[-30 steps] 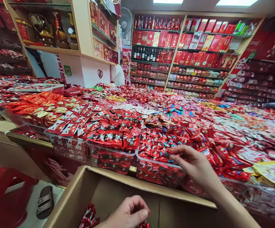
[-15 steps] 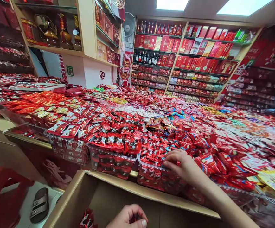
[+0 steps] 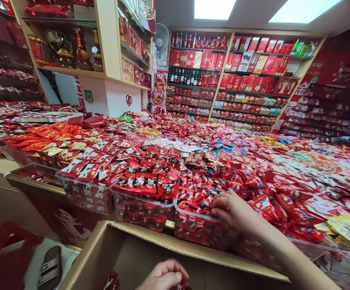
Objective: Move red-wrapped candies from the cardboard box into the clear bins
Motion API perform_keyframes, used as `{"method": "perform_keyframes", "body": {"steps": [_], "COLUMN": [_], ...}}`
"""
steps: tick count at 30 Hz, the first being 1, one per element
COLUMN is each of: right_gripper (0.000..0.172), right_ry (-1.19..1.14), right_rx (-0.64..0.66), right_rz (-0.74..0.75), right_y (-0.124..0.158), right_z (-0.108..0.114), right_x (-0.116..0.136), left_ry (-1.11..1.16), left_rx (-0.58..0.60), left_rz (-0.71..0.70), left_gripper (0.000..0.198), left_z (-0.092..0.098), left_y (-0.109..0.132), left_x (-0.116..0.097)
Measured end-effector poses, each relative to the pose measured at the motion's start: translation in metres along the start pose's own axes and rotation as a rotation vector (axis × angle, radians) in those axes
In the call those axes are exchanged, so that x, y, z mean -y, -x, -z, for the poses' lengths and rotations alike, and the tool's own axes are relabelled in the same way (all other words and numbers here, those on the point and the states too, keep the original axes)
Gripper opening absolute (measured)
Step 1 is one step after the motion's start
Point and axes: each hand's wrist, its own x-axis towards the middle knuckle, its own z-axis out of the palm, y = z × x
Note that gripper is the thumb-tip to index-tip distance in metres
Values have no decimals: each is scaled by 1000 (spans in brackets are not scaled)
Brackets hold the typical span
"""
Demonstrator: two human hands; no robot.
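Note:
Low over the open cardboard box (image 3: 138, 237), my left hand (image 3: 164, 276) has its fingers curled in against the thumb. A red-wrapped candy (image 3: 182, 286) shows just under its fingertips, partly cut off by the picture's edge. My right hand (image 3: 231, 207) reaches over the box's far wall to a clear plastic bin (image 3: 193, 227) heaped with small red-wrapped candies (image 3: 197, 189). Its fingers and thumb are bent down at the front of the heap; what lies between them is hidden. More red packets (image 3: 111, 280) lie inside the box at the left.
Next to the right hand's bin stands another bin (image 3: 141, 215) of red and black packets. Larger red packets (image 3: 284, 205) are piled to the right. Candy heaps stretch back to shelves (image 3: 220, 80). A red bag (image 3: 5, 253) and a sandal (image 3: 50, 266) are on the floor at left.
The right hand has shifted slightly right in the picture, staying at the candy bin. The left fingers have turned down a little, with red wrapping showing below them. The view has tilted slightly.

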Motion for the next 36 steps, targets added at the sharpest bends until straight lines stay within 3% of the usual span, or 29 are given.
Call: {"method": "perform_keyframes", "body": {"steps": [3,8,10,13,16,18,21,25,28,36], "right_gripper": [15,14,13,14,14,8,7,20,20,24], "right_ry": [-21,-119,-284,-556,-737,-814,-820,-774,-804,-1264], "right_rx": [-16,-253,-187,21,44,-28,-203,-344,-385,-351], "right_rz": [-17,19,-8,-71,-169,-207,-84,2,-99,-442], "right_y": [2,22,37,59,70,73,74,79,84,85], "right_z": [1,-2,-11,-37,-66,-78,-85,-90,-96,-118], "right_x": [-2,22,43,72,85,84,78,77,81,91], "left_ry": [184,124,118,70,14,20,39,0,-27,-59], "left_rx": [-52,-154,-168,-194,-179,-177,-173,-127,-182,-200], "left_rz": [7,-74,-82,-150,-230,-256,-255,-186,-201,-247], "left_gripper": [27,29,29,29,27,24,24,23,21,20], "left_z": [-10,-30,-33,-34,-33,-33,-33,-33,-32,-34], "left_y": [9,24,26,26,27,28,29,29,28,26], "left_x": [-14,-32,-33,-31,-32,-35,-37,-38,-39,-33]}}
